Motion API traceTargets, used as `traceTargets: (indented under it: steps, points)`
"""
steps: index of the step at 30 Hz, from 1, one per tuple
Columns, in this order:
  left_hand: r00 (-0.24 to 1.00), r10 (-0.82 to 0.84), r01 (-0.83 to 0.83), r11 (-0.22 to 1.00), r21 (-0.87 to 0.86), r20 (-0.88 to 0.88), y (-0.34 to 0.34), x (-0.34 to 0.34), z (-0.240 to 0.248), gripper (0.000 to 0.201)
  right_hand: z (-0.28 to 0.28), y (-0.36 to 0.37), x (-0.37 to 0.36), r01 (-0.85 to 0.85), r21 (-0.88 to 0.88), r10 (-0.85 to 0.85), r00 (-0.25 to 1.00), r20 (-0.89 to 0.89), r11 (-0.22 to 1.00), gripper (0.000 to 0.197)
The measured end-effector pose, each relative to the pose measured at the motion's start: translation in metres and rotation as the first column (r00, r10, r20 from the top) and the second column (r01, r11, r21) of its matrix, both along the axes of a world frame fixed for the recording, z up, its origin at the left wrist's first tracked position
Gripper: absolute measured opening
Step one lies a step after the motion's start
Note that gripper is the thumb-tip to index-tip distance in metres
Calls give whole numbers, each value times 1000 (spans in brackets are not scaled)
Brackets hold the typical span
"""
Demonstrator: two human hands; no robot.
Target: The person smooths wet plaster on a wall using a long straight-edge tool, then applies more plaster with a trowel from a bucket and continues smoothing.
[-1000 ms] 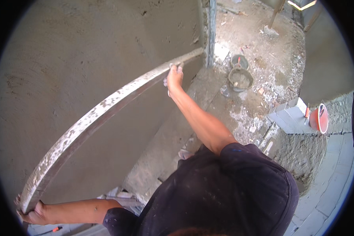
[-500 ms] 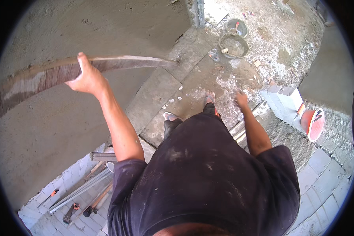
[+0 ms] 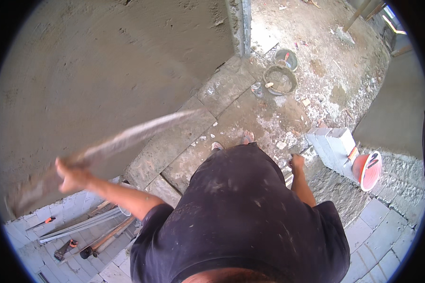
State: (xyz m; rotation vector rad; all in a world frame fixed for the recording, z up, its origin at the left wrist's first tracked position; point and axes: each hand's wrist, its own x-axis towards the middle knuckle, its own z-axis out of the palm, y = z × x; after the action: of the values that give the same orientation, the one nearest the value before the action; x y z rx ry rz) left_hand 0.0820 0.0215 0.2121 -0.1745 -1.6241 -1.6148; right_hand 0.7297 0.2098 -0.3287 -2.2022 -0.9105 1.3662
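My left hand (image 3: 73, 177) is closed around a long wooden straightedge (image 3: 132, 135), gripping it toward its lower left end. The board slants from the lower left up to the right, in front of a smooth plastered wall (image 3: 94, 80), and is smeared by motion. Whether it touches the plaster, I cannot tell. My right hand (image 3: 296, 162) hangs low at my right side with its fingers curled in, and nothing sticks out of it. Beside that hand stand pale grey blocks (image 3: 333, 148).
A red bucket (image 3: 366, 170) lies tipped near the blocks. Ahead, two dark buckets (image 3: 279, 80) stand on the rubble-strewn floor (image 3: 326, 61). At lower left, a saw (image 3: 65, 250), a wooden-handled hammer (image 3: 99, 244) and metal strips (image 3: 80, 225) lie over pale blocks.
My left hand has come down and to the left with the straightedge, which now tilts more steeply. My right hand sits lower in the view, which has itself shifted.
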Motion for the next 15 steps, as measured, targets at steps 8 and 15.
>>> traceTargets:
  steps: [8, 15]
  points:
    - [918, 319, -336, 941, -34, -236, -143, 65, 17, 52, 43, 100, -130, -617, 154, 568, 778, 266, 772, 28]
    - [727, 586, -687, 607, -400, -358, -184, 90, -79, 73, 74, 140, -188, -586, 158, 569, 810, 139, 795, 37]
